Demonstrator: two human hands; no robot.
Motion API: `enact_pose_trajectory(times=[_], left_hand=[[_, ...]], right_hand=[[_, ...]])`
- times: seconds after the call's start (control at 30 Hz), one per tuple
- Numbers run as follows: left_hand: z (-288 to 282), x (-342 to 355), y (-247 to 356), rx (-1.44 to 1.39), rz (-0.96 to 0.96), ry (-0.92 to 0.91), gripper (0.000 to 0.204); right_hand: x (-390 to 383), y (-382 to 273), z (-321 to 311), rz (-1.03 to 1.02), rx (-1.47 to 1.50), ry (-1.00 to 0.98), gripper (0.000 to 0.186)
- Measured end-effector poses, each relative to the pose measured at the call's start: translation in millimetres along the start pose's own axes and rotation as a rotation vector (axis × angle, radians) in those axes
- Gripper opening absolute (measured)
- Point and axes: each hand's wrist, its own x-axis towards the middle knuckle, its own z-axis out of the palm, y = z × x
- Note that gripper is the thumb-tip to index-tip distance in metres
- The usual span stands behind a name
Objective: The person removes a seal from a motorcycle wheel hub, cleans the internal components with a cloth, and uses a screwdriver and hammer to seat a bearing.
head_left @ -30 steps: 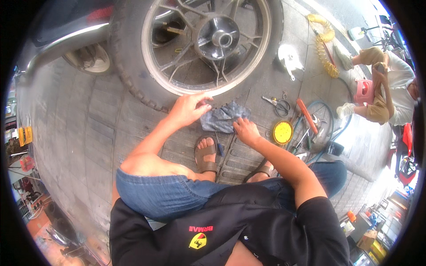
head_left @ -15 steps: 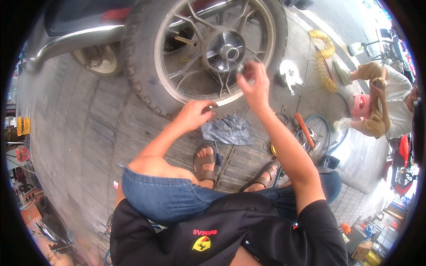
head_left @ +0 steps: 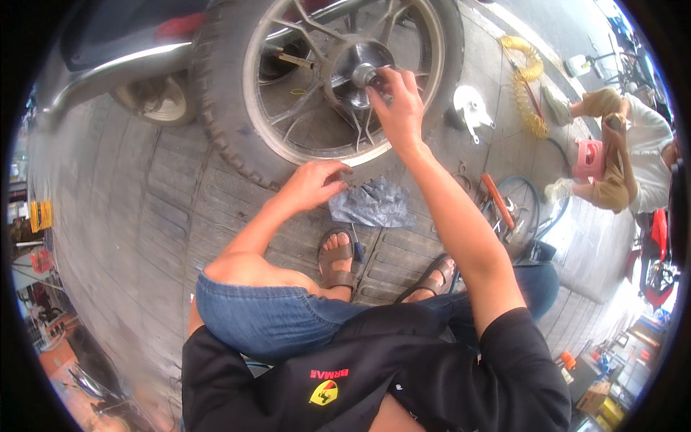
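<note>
A motorcycle wheel with a black tyre (head_left: 224,122) and pale spoked rim (head_left: 253,93) stands in front of me. My right hand (head_left: 400,108) pinches a small round metal part (head_left: 365,75) at the middle of the dark hub (head_left: 338,79). Fingers partly cover that part, so I cannot tell whether it is seated. Beside the rim's lower edge, my left hand (head_left: 315,184) holds nothing, thumb and fingers apart. A crumpled grey cloth (head_left: 372,203) lies on the floor just right of it.
Below the cloth, a blue-handled screwdriver (head_left: 358,248) lies by my foot. To the right are a silver brake plate (head_left: 471,108), an orange-handled tool (head_left: 498,200) and a yellow coiled hose (head_left: 531,66). Another person (head_left: 633,147) sits far right near a pink stool (head_left: 589,160).
My right hand has moved up and left, bringing the small metal part from below the hub to its centre. The left hand stays nearly still by the rim.
</note>
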Motion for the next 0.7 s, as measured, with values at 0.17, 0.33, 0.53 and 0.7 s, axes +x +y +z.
enact_pose_trajectory(times=[0.17,0.33,0.53,0.7], left_hand=[[-7,3,14,-0.052,-0.103,-0.044,0.034],[-44,33,49,0.002,-0.050,0.091,0.032],[-92,103,90,0.417,0.192,0.255,0.033],[-91,128,85,0.595,0.256,0.232,0.031]], right_hand=[[-1,2,4,0.102,0.106,0.010,0.039],[-4,8,2,0.104,0.225,0.050,0.040],[-7,11,12,0.410,0.542,0.176,0.028],[-11,28,35,0.626,0.906,0.157,0.023]])
